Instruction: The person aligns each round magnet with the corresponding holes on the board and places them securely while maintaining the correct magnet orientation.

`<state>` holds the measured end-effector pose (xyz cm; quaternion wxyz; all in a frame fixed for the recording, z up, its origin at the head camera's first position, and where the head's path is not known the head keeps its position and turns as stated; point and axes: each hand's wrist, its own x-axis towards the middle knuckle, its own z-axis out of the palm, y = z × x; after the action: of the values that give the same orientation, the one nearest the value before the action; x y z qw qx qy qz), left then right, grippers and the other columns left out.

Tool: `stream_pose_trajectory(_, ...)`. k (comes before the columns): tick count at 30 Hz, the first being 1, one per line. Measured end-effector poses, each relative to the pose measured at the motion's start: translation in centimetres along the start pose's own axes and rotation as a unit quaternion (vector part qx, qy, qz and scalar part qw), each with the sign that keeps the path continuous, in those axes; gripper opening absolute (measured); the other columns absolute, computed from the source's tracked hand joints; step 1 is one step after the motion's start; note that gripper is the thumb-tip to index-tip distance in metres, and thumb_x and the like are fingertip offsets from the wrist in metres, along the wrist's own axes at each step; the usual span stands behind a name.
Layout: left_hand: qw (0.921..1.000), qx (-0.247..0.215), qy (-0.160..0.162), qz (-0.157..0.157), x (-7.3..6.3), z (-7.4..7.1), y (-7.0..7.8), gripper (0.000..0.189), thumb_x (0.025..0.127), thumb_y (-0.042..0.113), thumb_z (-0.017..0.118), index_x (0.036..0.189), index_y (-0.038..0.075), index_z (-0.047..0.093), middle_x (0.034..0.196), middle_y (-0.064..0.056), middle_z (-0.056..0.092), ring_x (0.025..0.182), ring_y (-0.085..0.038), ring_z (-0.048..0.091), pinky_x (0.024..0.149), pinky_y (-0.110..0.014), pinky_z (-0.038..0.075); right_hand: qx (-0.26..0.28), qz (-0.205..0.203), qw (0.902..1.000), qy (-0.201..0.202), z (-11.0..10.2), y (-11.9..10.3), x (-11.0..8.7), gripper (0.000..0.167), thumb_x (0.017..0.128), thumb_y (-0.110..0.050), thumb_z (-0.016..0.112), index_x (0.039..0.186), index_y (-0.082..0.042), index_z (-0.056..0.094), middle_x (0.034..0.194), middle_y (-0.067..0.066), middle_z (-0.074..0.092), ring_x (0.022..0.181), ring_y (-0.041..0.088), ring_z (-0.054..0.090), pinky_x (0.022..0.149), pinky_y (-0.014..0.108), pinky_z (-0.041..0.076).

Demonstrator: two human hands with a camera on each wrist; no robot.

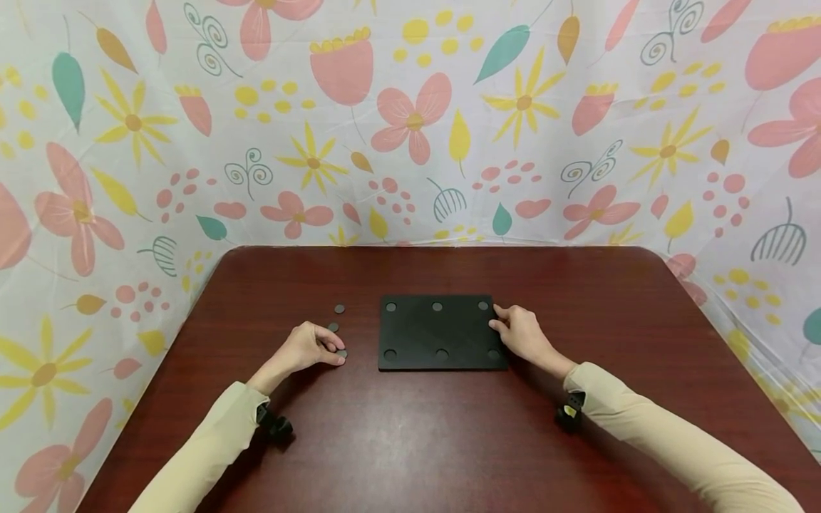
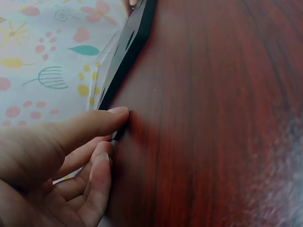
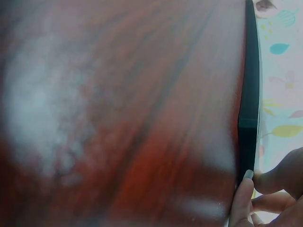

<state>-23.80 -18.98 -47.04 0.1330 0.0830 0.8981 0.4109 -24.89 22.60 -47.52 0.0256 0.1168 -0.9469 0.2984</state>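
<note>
My left hand is at the left of the table and pinches a small dark grey disc between thumb and fingertips. In the left wrist view the fingers hide most of that disc. Two more grey discs, a nearer one and a farther one, lie flat just beyond this hand. A black rectangular board with two rows of round recesses lies mid-table. The far-row recesses look greyer than the near-row ones. My right hand holds the board's right edge, thumb and fingers at its side.
The dark red wooden table has a glossy top with rounded far corners. A white cloth printed with flowers and leaves hangs behind it and along both sides. A black wrist camera sits below the left cuff, another below the right.
</note>
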Motion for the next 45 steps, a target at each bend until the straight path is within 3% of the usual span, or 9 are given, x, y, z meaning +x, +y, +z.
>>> stream_pose_trajectory(10, 0.9992, -0.006, -0.015, 0.037, -0.10, -0.34, 0.04, 0.015, 0.076, 0.013, 0.082, 0.088, 0.007, 0.075, 0.081, -0.001, 0.068, 0.073, -0.012, 0.061, 0.062, -0.028, 0.049, -0.001, 0.001, 1.0000, -0.001, -0.24, -0.03, 0.04, 0.044, 0.093, -0.007, 0.062, 0.131, 0.012, 0.052, 0.061, 0.009, 0.052, 0.043, 0.011, 0.036, 0.044, 0.021, 0.030)
stream_pose_trajectory(18, 0.9984, -0.041, -0.011, 0.037, -0.52, -0.44, -0.10, 0.017, 0.080, 0.014, 0.079, 0.093, 0.005, 0.074, 0.082, -0.005, 0.071, 0.073, -0.013, 0.063, 0.062, -0.030, 0.051, 0.005, 0.009, 0.9998, -0.016, -0.31, 0.02, 0.02, 0.045, 0.094, -0.007, 0.062, 0.132, 0.012, 0.051, 0.056, 0.006, 0.056, 0.045, 0.011, 0.047, 0.043, 0.022, 0.038)
stream_pose_trajectory(30, 0.9961, -0.059, -0.026, 0.061, -0.37, -0.28, 0.31, 0.020, 0.081, 0.012, 0.078, 0.096, 0.001, 0.072, 0.089, -0.012, 0.073, 0.085, -0.018, 0.068, 0.064, -0.030, 0.054, 0.016, 0.025, 0.9993, -0.021, -0.56, -0.28, 0.09, 0.045, 0.093, -0.007, 0.062, 0.132, 0.013, 0.051, 0.074, 0.016, 0.068, 0.048, 0.011, 0.057, 0.045, 0.025, 0.045)
stream_pose_trajectory(37, 0.9949, -0.071, -0.031, 0.065, -0.38, 0.02, 0.76, 0.019, 0.081, 0.011, 0.078, 0.097, 0.003, 0.072, 0.089, -0.009, 0.073, 0.082, -0.016, 0.069, 0.064, -0.028, 0.054, 0.011, 0.024, 0.9995, -0.020, -0.69, -0.50, 0.31, 0.045, 0.092, -0.007, 0.064, 0.130, 0.015, 0.052, 0.084, 0.021, 0.070, 0.050, 0.010, 0.058, 0.045, 0.025, 0.045)
stream_pose_trajectory(45, 0.9886, -0.091, -0.069, 0.098, -0.26, 0.42, 0.51, 0.019, 0.082, 0.012, 0.077, 0.098, 0.003, 0.071, 0.090, -0.011, 0.072, 0.083, -0.018, 0.068, 0.064, -0.030, 0.055, 0.011, 0.035, 0.9991, -0.023, -0.69, -0.72, 0.34, 0.044, 0.094, -0.008, 0.062, 0.131, 0.014, 0.052, 0.080, 0.019, 0.069, 0.050, 0.011, 0.059, 0.046, 0.026, 0.046)
